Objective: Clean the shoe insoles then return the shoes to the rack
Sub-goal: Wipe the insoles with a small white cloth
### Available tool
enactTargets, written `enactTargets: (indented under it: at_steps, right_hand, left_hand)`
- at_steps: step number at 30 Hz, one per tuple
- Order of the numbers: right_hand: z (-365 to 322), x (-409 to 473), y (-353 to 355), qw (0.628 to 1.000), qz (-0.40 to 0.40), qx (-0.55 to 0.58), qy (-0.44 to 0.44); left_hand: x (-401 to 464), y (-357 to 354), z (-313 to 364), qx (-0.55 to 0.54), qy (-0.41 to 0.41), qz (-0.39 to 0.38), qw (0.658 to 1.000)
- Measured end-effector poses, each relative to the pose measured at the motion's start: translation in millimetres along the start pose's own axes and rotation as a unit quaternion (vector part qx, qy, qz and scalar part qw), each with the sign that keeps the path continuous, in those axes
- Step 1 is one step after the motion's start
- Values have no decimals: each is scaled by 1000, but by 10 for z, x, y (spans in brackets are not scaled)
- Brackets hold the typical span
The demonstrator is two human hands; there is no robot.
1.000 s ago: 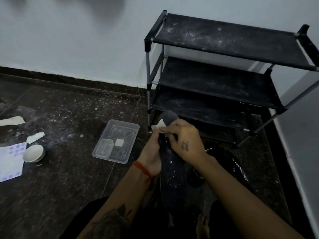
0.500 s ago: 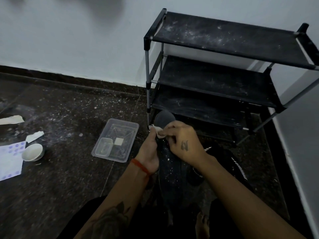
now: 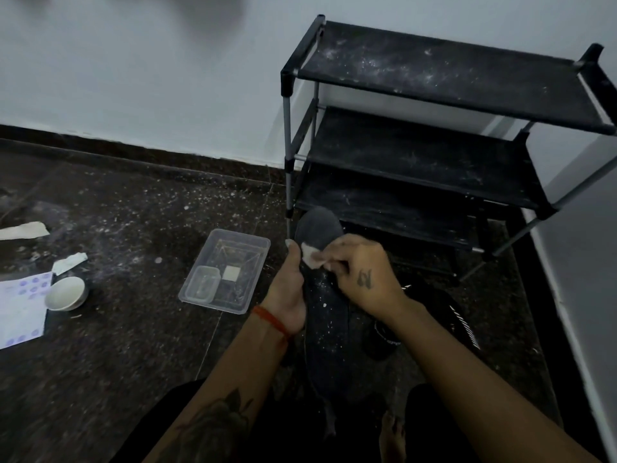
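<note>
Dusty dark stone floor (image 3: 100, 345) by a white wall (image 3: 133, 78); left hand (image 3: 288, 292) grips the white-specked insole (image 3: 325, 325), right hand (image 3: 359, 272) pinches a wipe (image 3: 310, 257).

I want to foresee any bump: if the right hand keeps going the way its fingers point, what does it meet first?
The right hand, pinching a small white wipe on the dark speckled insole, points left. It would probably first meet the left hand's thumb gripping the insole's edge; depth is uncertain.

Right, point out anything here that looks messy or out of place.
White specks litter the floor, the rack top shelf and the insole. Torn paper scraps lie left, by a bowl.
</note>
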State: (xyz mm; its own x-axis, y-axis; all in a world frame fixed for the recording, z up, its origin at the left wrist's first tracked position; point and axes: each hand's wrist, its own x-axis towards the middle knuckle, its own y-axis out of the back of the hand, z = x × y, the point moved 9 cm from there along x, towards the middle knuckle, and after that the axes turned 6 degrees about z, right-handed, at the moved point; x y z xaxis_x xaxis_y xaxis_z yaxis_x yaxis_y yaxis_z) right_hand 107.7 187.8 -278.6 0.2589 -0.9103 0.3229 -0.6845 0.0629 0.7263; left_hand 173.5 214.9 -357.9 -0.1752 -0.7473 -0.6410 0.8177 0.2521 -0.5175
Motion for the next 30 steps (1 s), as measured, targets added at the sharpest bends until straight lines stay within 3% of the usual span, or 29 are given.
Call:
enactTargets:
  at_steps: [3,5,8,12,15,18,24,27,30]
  right_hand:
    - [14,-17,-80,999,-35,-15,30]
    - [149,10,-24,999,-30,-23,-3]
    - [372,18,111,995,-1,-30,-92]
    - [195,18,202,995,64,-26,-66]
    - [-42,-61,-40,1000,-18,2,-3]
    - [10,-78,-101,999,-49,-12,-12]
    - [455,-18,140,989,22,-71,-127]
    - [388,13,281,986,75,-15,-150]
    - [76,-29,113,994,-15,49,-93]
  left_hand:
    - [5,11,-36,-5,11,2,1000]
    - [-6,-19,-57,-15,23,-13,1000]
    - [12,-27,-75,-34,32,-16,999]
    - [20,9,-50,-16,22,-6,1000]
    - [42,37,-36,-4,5,15,1000]
    - [60,34,-45,-7,0,20,1000]
    - [40,-16,-82,-48,25,-5,999]
    - [41,-26,-69,-49,25,-14,998]
    - [59,5,-24,-25,0,4,1000]
